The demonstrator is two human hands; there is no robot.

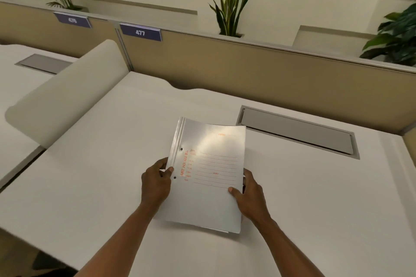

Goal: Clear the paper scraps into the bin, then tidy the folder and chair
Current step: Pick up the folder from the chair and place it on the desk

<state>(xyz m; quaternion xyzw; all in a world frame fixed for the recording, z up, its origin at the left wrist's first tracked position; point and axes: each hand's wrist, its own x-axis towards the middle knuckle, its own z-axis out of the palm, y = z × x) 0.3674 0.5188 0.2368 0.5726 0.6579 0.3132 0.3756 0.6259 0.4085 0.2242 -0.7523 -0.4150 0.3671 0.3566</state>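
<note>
A pale grey folder (209,164) with orange printed lines and text is held a little above the white desk (101,175), its spine on the left and its far end tilted up. My left hand (156,183) grips the spine edge, thumb on the cover. My right hand (249,198) holds the right edge near the lower corner, thumb on top. No paper scraps, bin or chair show in the head view.
A grey cable hatch (299,132) is set into the desk at the back right. A tan partition (258,69) with a label reading 477 (140,32) runs behind, topped by plants (231,0). A curved white divider (74,94) separates the neighbouring desk on the left.
</note>
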